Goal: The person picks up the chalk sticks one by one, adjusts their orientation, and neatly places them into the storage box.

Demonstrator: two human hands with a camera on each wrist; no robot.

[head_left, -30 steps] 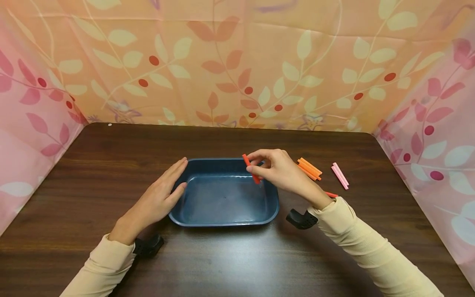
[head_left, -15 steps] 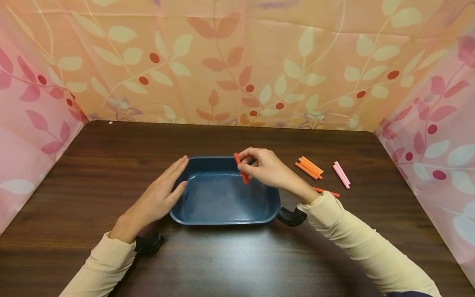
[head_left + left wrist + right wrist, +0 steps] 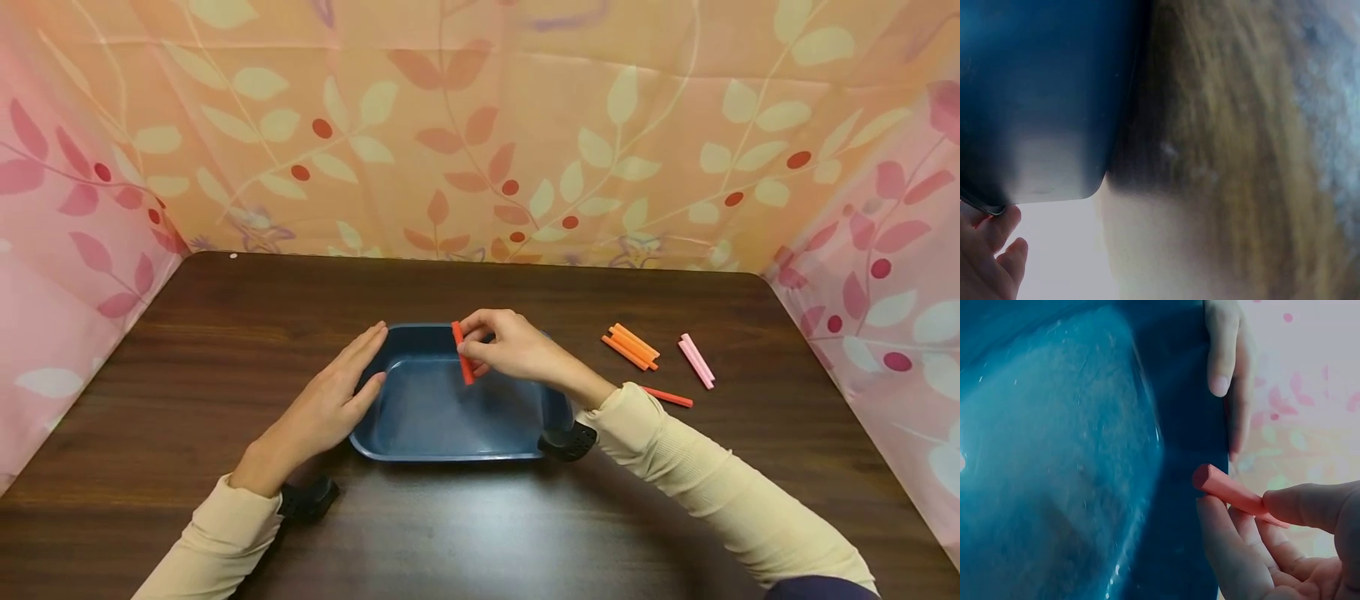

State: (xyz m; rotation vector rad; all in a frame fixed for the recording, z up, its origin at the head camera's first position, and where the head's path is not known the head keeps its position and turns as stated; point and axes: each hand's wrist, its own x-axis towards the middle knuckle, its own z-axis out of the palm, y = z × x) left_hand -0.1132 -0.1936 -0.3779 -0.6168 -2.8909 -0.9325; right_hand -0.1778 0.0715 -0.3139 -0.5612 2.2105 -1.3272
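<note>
Left hand [image 3: 322,408]: fingers extended, touching the bin [image 3: 438,417], we think to steady it. Right hand [image 3: 513,343]: pinching a red stick [image 3: 467,367] near mid-length over the bin, seemingly for control. Table [image 3: 450,533]: orange sticks [image 3: 632,346], pink sticks [image 3: 697,362], second stick [image 3: 671,397], apparently grouped by colour.

Free way over near tray rim [image 3: 450,457] between forearms [image 3: 720,492]

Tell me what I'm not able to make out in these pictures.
Head view: the left end of the loose red stick, behind the right sleeve; part of the far rim of the blue tray, behind the right hand.
Left wrist view: most of the left hand, cut off by the edges; the tabletop's detail, blurred.
</note>
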